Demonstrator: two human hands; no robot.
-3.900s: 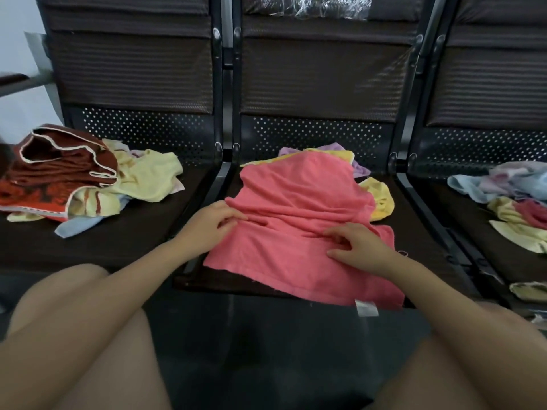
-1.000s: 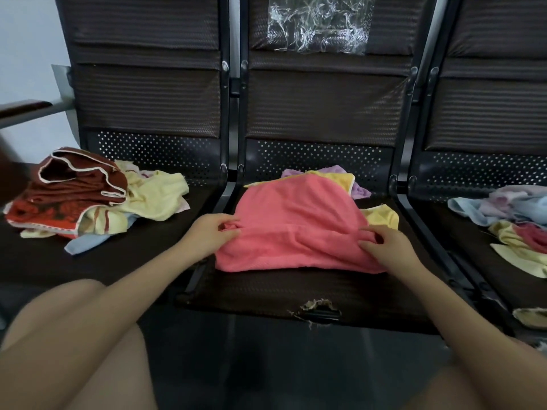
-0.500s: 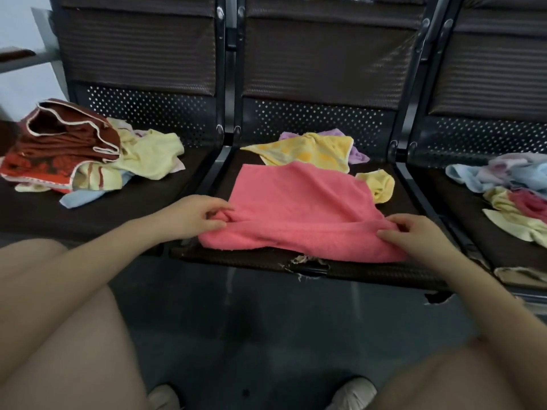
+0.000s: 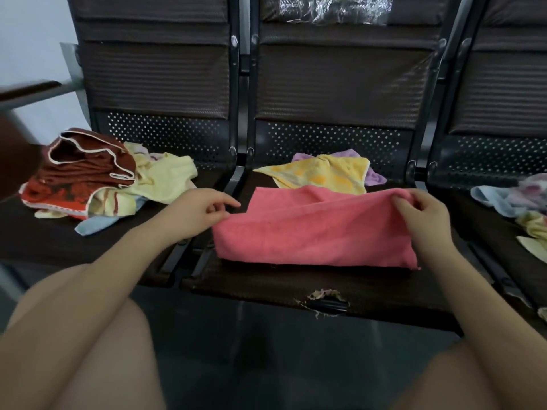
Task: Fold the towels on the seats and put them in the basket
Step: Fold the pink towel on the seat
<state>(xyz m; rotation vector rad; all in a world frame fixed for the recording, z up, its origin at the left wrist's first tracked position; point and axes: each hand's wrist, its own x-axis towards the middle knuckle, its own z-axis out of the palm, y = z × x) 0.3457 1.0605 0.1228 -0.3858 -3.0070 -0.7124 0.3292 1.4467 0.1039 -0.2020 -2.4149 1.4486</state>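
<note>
Pink terry towel point(image 4: 313, 229): is lying folded into a wide band across the middle dark seat point(image 4: 266, 285), its upper right corner being lifted.
Right hand point(image 4: 423, 214): is pinching that raised corner between thumb and curled fingers, clamped on the cloth.
Left hand point(image 4: 198, 211): is hovering at the towel's left end, fingers loosely spread; whether the fingertips are touching the edge is hard to tell, and it is gripping nothing.
Yellow patterned towel point(image 4: 322, 173): is lying just behind the pink one, over a lilac cloth point(image 4: 374, 177).
Left seat pile: a dark red white-trimmed towel point(image 4: 88, 164) is sitting on pale yellow cloths point(image 4: 165, 179).
Right seat: a heap of pale blue and pink cloths point(image 4: 509, 196) is resting there.
Seat front: a torn patch point(image 4: 324, 300) is showing at the edge.
</note>
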